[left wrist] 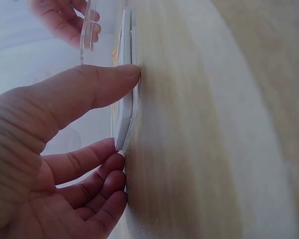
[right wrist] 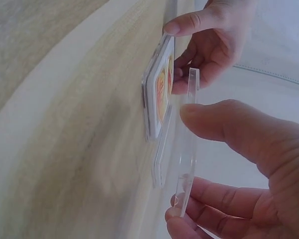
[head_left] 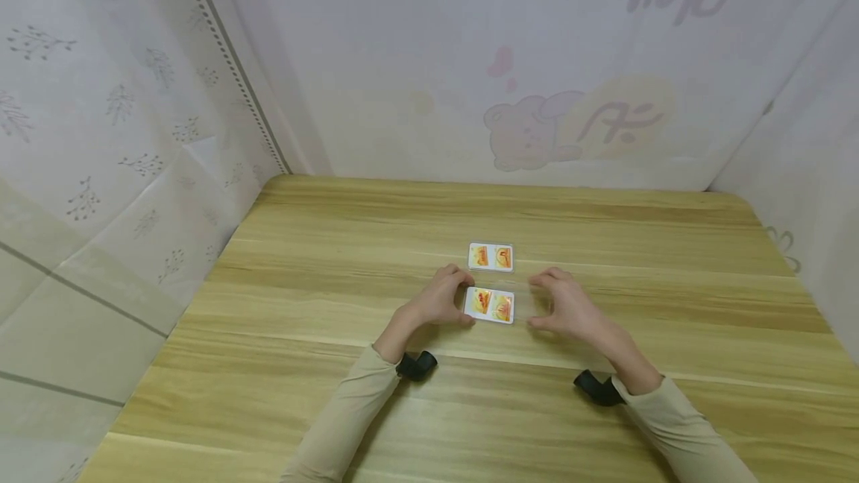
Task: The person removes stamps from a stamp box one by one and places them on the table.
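A stack of white cards with orange pictures [head_left: 491,305] lies in a shallow clear plastic case on the table. My left hand [head_left: 443,297] holds it at its left end, thumb on the near edge and fingertips at the far corner. In the left wrist view the stack [left wrist: 123,117] shows edge-on between thumb and fingers. My right hand [head_left: 570,308] is just right of the stack, pinching a clear plastic lid [right wrist: 188,149] between thumb and fingertips. That lid is raised above the cards, apart from them, and barely shows in the head view.
A second case with similar picture cards [head_left: 491,256] lies just beyond the first. The wood-grain table [head_left: 322,259] meets printed curtains [head_left: 376,80] at its back and sides. Black curved pieces [head_left: 417,366] are worn at both wrists.
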### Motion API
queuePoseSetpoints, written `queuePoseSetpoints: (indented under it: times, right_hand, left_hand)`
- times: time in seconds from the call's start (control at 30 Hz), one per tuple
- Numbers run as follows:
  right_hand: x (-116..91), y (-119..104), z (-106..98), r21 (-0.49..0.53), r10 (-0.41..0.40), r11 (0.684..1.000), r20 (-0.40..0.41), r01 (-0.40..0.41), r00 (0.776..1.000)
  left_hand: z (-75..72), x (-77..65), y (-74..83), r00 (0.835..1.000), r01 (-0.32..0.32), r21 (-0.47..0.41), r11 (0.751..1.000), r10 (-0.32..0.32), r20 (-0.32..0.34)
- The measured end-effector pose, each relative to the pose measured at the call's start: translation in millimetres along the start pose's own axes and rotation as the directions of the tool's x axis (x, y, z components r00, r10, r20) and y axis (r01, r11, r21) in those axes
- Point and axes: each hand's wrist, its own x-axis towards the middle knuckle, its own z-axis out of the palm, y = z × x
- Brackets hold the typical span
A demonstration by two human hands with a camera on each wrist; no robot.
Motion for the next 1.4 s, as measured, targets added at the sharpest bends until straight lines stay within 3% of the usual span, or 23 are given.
queuePoseSetpoints:
  times: [1.4]
  right_hand:
    - [-33,25,-32,-0.019,-0.011,1.000,-0.032,0.010,0.999]
  left_hand:
    - [-3.4,2.1,0.5,0.999,0.025,0.034,0.999,-0.025,0.020]
